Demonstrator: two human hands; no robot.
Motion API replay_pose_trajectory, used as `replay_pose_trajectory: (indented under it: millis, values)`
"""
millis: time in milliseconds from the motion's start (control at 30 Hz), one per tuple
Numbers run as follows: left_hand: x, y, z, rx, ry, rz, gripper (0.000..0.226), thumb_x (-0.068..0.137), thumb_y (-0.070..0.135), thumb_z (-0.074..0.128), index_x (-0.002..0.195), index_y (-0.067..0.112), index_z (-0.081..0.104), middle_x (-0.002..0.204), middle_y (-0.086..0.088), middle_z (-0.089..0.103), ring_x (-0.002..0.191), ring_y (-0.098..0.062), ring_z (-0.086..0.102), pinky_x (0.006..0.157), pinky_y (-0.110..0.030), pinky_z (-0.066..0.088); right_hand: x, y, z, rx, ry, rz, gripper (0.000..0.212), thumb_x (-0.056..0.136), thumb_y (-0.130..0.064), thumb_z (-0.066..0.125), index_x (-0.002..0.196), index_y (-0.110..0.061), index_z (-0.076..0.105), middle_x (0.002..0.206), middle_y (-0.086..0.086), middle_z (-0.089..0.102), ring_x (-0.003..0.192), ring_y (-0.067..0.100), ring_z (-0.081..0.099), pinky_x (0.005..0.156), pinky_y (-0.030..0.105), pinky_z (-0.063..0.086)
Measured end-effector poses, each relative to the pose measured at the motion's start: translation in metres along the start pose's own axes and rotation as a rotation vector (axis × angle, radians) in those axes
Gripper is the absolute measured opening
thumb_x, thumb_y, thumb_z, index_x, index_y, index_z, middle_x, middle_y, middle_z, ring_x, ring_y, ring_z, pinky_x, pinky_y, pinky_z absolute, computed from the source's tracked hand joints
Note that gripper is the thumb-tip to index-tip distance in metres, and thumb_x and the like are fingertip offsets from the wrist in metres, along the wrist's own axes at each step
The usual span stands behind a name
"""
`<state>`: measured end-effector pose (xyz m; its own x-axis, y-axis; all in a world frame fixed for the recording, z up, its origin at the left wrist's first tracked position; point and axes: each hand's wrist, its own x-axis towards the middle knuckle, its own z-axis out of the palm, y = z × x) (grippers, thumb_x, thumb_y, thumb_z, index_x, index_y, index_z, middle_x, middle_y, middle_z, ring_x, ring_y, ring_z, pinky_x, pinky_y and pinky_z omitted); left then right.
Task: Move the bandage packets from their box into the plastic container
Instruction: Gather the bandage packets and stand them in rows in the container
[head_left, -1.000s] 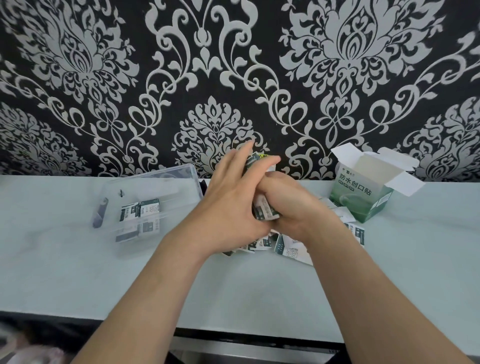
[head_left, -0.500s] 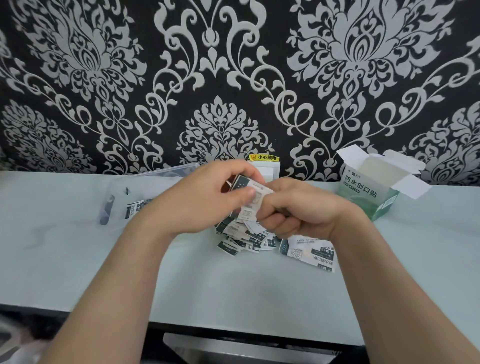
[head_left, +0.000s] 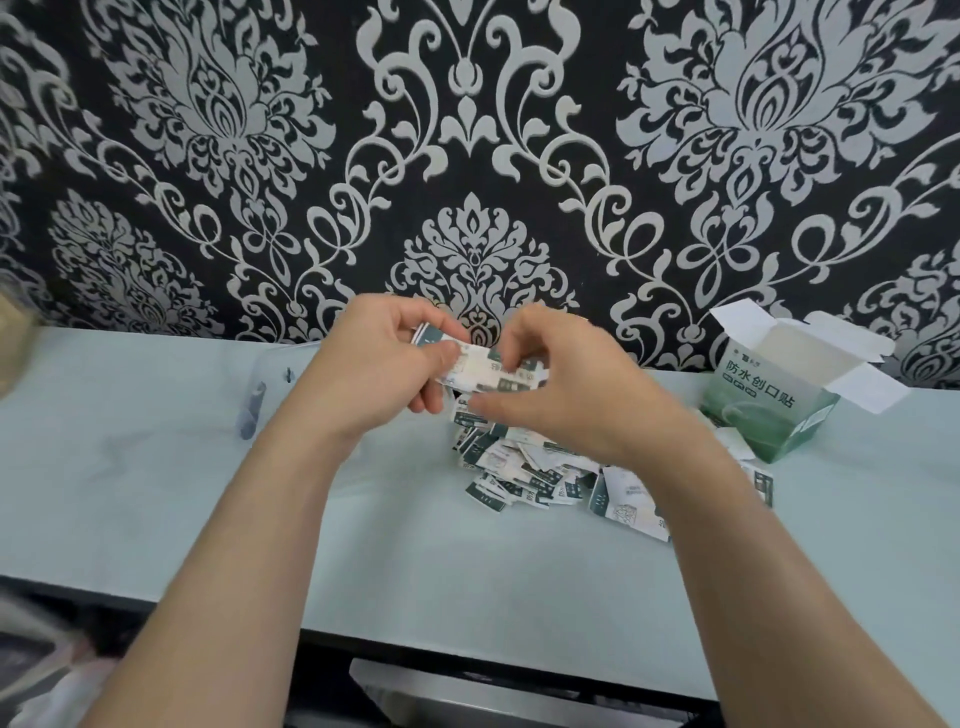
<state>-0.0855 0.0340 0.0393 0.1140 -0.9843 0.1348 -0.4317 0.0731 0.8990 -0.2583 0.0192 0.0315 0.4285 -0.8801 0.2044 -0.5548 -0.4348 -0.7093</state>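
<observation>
My left hand and my right hand are raised together above the table, and both pinch a small stack of white-and-green bandage packets. Under them a loose pile of several more packets lies on the pale table. The green bandage box stands open at the right, its white flaps up. The clear plastic container sits at the left behind my left forearm, mostly hidden by it.
A patterned black-and-silver wall rises right behind the table. The table's front edge runs along the bottom, with a dark gap and a grey object below it. A blurred brownish thing shows at the far left edge.
My hands have spread a little apart and risen, with the packet stack now stretched between them. The view has shifted, so the box sits further right.
</observation>
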Motion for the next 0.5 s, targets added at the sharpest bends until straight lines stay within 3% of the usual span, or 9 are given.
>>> replay_pose_trajectory:
  millis: [67, 133, 400, 500]
  values:
    - [0.000, -0.002, -0.005, -0.003, 0.013, -0.032, 0.015, 0.089, 0.002, 0.062, 0.086, 0.013, 0.071, 0.047, -0.006, 0.057, 0.040, -0.014, 0.050, 0.041, -0.019, 0.039, 0.001, -0.014, 0.009, -0.249, 0.033, -0.110, 0.030, 0.076, -0.034, 0.076, 0.073, -0.025, 0.048, 0.067, -0.010, 0.052, 0.064, 0.010, 0.046, 0.064, 0.029, 0.037]
    - [0.000, -0.003, -0.011, -0.017, -0.003, -0.061, 0.015, 0.090, 0.000, 0.061, 0.086, 0.011, 0.071, 0.052, -0.007, 0.058, 0.040, -0.013, 0.052, 0.041, -0.018, 0.040, 0.004, -0.024, 0.019, -0.386, 0.015, -0.176, 0.027, 0.081, -0.034, 0.072, 0.072, -0.025, 0.047, 0.063, -0.013, 0.044, 0.073, 0.015, 0.046, 0.073, 0.034, 0.036]
    - [-0.005, -0.023, -0.050, -0.091, 0.020, -0.121, 0.016, 0.092, -0.001, 0.057, 0.100, 0.006, 0.069, 0.060, -0.008, 0.058, 0.042, -0.008, 0.053, 0.041, -0.015, 0.040, 0.025, -0.048, 0.048, -0.388, -0.038, -0.250, 0.023, 0.081, -0.029, 0.068, 0.074, -0.023, 0.047, 0.061, -0.010, 0.043, 0.066, 0.017, 0.044, 0.062, 0.032, 0.038]
    - [-0.002, -0.035, -0.060, -0.039, 0.100, -0.096, 0.016, 0.092, 0.002, 0.058, 0.102, 0.009, 0.068, 0.068, -0.022, 0.064, 0.043, -0.009, 0.054, 0.047, -0.020, 0.043, 0.038, -0.061, 0.057, -0.426, -0.061, -0.275, 0.037, 0.081, -0.025, 0.068, 0.066, -0.033, 0.035, 0.060, -0.009, 0.043, 0.061, 0.010, 0.044, 0.054, 0.030, 0.033]
